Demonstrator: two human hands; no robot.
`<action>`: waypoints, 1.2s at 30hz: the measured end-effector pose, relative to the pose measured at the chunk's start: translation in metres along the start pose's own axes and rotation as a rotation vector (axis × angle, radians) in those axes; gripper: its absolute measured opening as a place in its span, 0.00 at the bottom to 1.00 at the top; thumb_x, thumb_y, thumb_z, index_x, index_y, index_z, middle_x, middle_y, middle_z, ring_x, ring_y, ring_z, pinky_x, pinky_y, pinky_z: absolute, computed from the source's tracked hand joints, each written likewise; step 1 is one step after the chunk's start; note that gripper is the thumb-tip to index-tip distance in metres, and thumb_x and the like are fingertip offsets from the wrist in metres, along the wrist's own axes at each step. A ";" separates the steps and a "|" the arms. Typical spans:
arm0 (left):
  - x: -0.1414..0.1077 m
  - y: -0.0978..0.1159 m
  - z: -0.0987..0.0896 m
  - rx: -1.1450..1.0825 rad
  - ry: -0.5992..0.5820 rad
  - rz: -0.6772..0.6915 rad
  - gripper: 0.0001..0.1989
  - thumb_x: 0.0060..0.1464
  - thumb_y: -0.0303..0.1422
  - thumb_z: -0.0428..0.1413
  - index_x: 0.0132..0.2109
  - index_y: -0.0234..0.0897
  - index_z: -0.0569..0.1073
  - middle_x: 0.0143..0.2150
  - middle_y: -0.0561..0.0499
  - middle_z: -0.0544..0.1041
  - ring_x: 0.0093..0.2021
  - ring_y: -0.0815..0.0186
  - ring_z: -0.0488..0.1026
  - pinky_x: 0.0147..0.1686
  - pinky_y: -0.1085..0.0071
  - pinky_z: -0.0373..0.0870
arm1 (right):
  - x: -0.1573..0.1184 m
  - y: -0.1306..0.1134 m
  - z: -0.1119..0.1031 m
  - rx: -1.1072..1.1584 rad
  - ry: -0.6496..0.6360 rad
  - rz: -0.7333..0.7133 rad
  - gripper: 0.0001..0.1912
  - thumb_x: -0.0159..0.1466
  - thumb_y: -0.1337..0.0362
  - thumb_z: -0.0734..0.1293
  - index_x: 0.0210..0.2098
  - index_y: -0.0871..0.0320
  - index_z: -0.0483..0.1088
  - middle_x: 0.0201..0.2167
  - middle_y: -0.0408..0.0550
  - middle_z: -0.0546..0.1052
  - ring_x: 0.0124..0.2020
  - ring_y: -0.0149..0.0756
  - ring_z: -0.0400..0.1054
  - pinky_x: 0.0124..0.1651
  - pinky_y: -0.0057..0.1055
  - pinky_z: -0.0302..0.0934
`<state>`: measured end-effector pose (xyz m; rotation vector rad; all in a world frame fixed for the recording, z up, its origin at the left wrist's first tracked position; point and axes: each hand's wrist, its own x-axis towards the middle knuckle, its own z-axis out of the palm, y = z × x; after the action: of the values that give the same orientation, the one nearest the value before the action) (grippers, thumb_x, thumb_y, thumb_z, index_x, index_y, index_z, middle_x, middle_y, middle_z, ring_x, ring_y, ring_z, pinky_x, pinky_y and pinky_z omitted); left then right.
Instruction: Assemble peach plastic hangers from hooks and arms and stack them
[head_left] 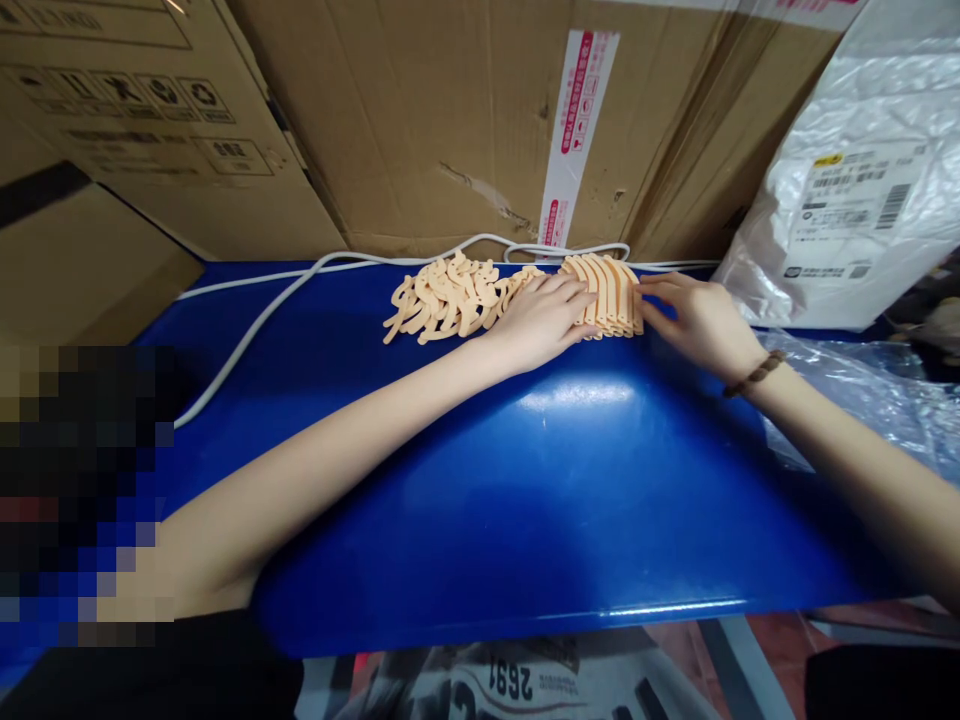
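A: Which ornament marks the right wrist (742,352)?
B: A dark brown, braided, cord-like bracelet (756,373).
A: And the left forearm (337,440)?
B: Bare, with plain black cloth (150,665) adjoining near the elbow.

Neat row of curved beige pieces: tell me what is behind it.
Behind the row of curved beige pieces, a white cable runs before a large brown cardboard box. Whatever sits low behind the row, or beyond the box, is covered.
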<state>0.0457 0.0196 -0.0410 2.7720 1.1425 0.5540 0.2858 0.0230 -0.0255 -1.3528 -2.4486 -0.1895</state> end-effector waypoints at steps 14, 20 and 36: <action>-0.016 0.000 -0.007 -0.123 0.024 -0.028 0.36 0.65 0.47 0.51 0.71 0.28 0.55 0.72 0.38 0.55 0.73 0.55 0.49 0.71 0.58 0.44 | 0.002 -0.017 -0.012 -0.047 0.013 0.089 0.18 0.68 0.60 0.59 0.48 0.62 0.77 0.50 0.59 0.79 0.48 0.54 0.75 0.50 0.51 0.70; -0.076 0.012 -0.025 -0.115 0.048 -0.056 0.35 0.67 0.48 0.47 0.70 0.29 0.55 0.73 0.38 0.54 0.74 0.55 0.48 0.71 0.55 0.44 | -0.019 -0.083 -0.023 0.029 -0.003 -0.020 0.19 0.70 0.59 0.59 0.55 0.59 0.72 0.56 0.55 0.75 0.55 0.51 0.72 0.53 0.49 0.69; -0.140 0.016 -0.025 0.068 -0.188 -0.164 0.38 0.67 0.52 0.43 0.72 0.27 0.51 0.74 0.40 0.49 0.74 0.57 0.46 0.72 0.59 0.47 | -0.035 -0.115 0.018 0.085 -0.211 -0.367 0.30 0.73 0.52 0.56 0.66 0.68 0.62 0.68 0.61 0.61 0.68 0.51 0.57 0.67 0.48 0.56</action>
<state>-0.0441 -0.0901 -0.0558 2.6819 1.3493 0.2360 0.2022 -0.0616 -0.0496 -0.9186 -2.8322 -0.0282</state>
